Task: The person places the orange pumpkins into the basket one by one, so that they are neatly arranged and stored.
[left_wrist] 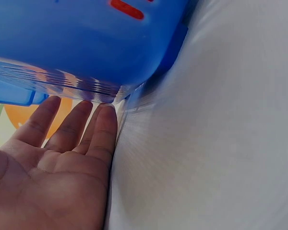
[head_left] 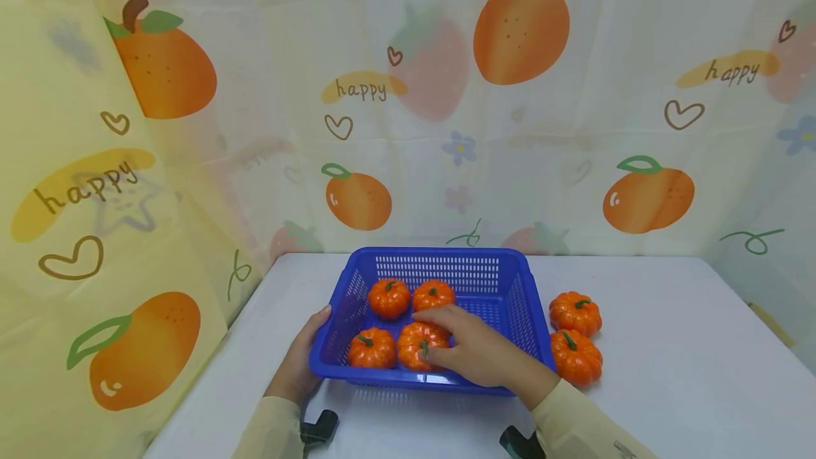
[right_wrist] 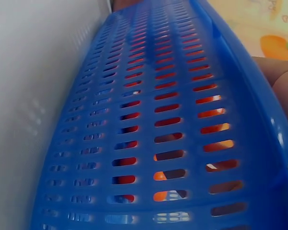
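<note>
A blue plastic basket [head_left: 440, 251] with slotted walls stands on the table, with orange toy pumpkins inside it. My right hand [head_left: 478, 353] reaches over the front right rim and grips the front right pumpkin [head_left: 416, 341], thumb at its near side and fingers over its far side. Left of it sits another pumpkin [head_left: 372, 350], and behind are two more, one at the left [head_left: 389, 299] and one at the right [head_left: 433, 294]. Along the basket's left side my left hand [left_wrist: 62, 167] has its fingers extended, fingertips against the slotted wall. The basket wall covers most of the right wrist view.
Two more pumpkins, a rear one [head_left: 576, 314] and a front one [head_left: 576, 358], rest on the white table [head_left: 676, 346] just right of the basket. A curtain [head_left: 421, 183] printed with fruit hangs behind the table and along its left side.
</note>
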Demonstrator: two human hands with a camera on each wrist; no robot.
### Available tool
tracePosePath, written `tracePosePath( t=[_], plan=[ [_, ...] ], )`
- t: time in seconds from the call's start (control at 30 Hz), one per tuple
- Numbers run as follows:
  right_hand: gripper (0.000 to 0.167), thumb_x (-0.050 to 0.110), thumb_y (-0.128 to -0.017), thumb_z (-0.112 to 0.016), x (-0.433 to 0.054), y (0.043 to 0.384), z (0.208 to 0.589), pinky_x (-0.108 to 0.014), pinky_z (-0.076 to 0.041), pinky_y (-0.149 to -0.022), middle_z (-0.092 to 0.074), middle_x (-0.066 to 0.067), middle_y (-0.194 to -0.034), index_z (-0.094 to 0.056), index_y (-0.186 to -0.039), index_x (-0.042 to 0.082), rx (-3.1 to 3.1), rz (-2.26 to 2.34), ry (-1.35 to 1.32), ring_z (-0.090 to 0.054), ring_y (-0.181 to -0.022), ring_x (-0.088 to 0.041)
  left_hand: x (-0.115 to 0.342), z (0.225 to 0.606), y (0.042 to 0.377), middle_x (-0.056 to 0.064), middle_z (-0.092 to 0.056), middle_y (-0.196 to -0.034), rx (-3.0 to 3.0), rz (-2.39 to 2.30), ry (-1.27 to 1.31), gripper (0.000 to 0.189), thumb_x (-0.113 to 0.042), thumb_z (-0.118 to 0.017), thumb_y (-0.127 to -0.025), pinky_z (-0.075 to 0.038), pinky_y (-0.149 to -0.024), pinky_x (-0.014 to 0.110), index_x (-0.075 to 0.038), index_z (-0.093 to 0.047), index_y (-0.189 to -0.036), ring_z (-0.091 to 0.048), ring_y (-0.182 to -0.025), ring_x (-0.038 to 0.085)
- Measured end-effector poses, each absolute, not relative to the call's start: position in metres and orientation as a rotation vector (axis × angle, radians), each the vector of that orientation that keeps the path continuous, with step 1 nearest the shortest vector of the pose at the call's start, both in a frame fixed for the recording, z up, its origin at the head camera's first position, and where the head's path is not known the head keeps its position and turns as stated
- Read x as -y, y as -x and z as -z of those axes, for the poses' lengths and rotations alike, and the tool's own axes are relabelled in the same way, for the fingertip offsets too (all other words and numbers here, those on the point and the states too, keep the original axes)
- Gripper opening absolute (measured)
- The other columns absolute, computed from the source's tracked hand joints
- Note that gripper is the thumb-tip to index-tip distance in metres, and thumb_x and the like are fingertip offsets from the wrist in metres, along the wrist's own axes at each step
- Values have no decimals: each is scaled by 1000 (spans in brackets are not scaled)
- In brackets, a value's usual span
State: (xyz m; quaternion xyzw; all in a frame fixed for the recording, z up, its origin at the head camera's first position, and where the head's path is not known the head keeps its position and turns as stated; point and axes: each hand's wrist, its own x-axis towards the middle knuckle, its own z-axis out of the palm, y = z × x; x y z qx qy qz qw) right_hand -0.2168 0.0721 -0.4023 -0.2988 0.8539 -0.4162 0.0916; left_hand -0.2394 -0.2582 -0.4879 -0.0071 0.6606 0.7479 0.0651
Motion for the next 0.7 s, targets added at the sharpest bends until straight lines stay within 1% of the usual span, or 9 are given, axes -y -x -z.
tracePosePath(
  t=[0.2, 0.37, 0.57, 0.7],
  plan=[
    [53, 24, -104, -76, -69, 217, 405, -64, -33, -121, -57, -11, -154, -62, -154, 15, -2535, 1179, 844, -48, -146, -38, 259, 489, 240, 17, -42, -169, -2006, -2244, 37, 85, -66, -49, -106, -28, -124, 59, -10, -38, -169, -39, -154, 38],
    [55, 27, -104, -76, -69, 218, 406, -65, -33, -121, -57, -11, -155, -61, -155, 16, -2529, 1146, 798, -47, -148, -38, 259, 490, 241, 18, -42, -169, -2025, -2240, 23, 86, -67, -49, -107, -29, -123, 59, -9, -37, -169, -40, -154, 39],
    [58, 30, -104, -76, -68, 219, 407, -65, -31, -121, -55, -14, -157, -59, -157, 13, -2511, 1118, 770, -45, -149, -40, 260, 490, 240, 17, -40, -170, -1996, -2256, 3, 84, -64, -48, -108, -27, -124, 59, -9, -36, -169, -37, -155, 39],
    [56, 31, -103, -77, -69, 219, 406, -67, -31, -120, -56, -14, -156, -62, -154, 14, -2501, 1117, 754, -45, -149, -41, 259, 489, 240, 18, -39, -171, -1983, -2262, 0, 83, -63, -48, -108, -26, -124, 59, -9, -36, -170, -36, -156, 39]
  ],
)
